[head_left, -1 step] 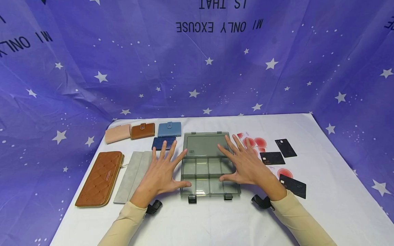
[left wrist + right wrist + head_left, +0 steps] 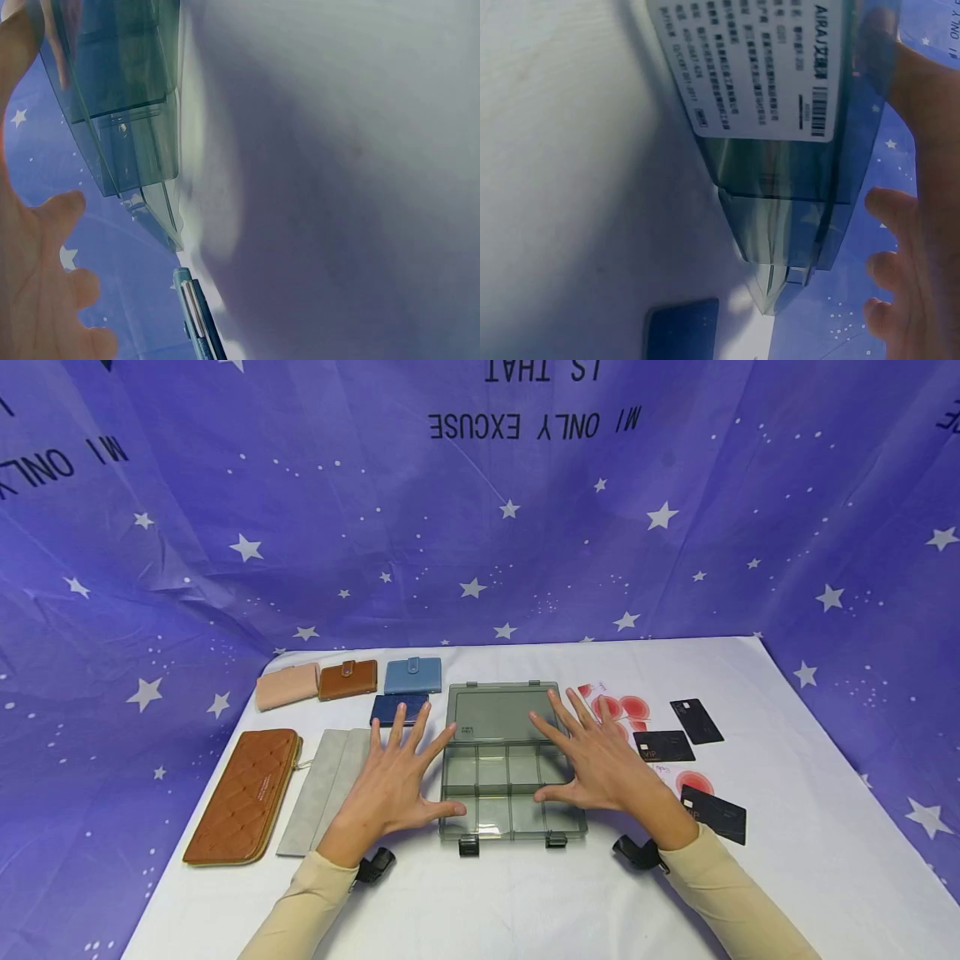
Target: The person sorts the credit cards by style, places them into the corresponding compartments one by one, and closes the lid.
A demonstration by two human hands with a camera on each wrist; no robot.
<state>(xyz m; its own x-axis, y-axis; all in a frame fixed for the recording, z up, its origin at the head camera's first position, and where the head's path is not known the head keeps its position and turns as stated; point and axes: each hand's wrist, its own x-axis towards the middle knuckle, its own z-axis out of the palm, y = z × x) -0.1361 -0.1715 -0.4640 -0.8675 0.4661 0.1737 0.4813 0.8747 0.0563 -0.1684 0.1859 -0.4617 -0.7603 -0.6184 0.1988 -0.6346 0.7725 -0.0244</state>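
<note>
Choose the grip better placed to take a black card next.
Right, I'd judge. The right grip holds nothing, its fingers spread, and the black cards lie on its side of the compartment box. The left grip is across the box.

The head view is taken from above the near side of the table (image 2: 495,902), aimed forward and down, far enough back for both hands and the curtain (image 2: 472,543) to be included. Each wrist view is taken low over the cloth, close to the box (image 2: 492,768), and faced toward the curtain. Both are turned sideways: the tabletop is seen at right by the left wrist, at left by the right wrist. The box is shared by all three.
</note>
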